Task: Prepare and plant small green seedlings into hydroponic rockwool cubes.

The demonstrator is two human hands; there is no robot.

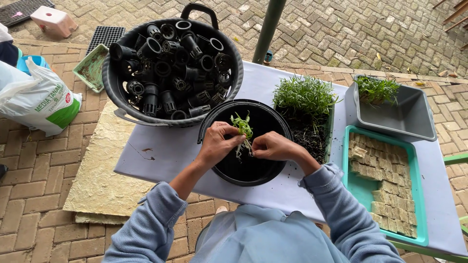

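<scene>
My left hand [218, 142] and my right hand [274, 146] meet over a round black basin [265, 176] on the table. Together they pinch a small green seedling [243, 125] with pale roots hanging below the fingers. The left hand grips the stem from the left; the right hand's fingers close on it near the roots. Just right of the basin stands a tray of dense green seedlings [304, 95] in dark soil.
A big black tub [122, 92] full of black net pots [173, 63] sits at the table's left corner. A grey bin [409, 117] with a few seedlings and a teal tray [358, 187] of beige foam cubes [390, 190] lie right. A green post [267, 29] rises behind; a white bag [36, 100] lies on the brick floor.
</scene>
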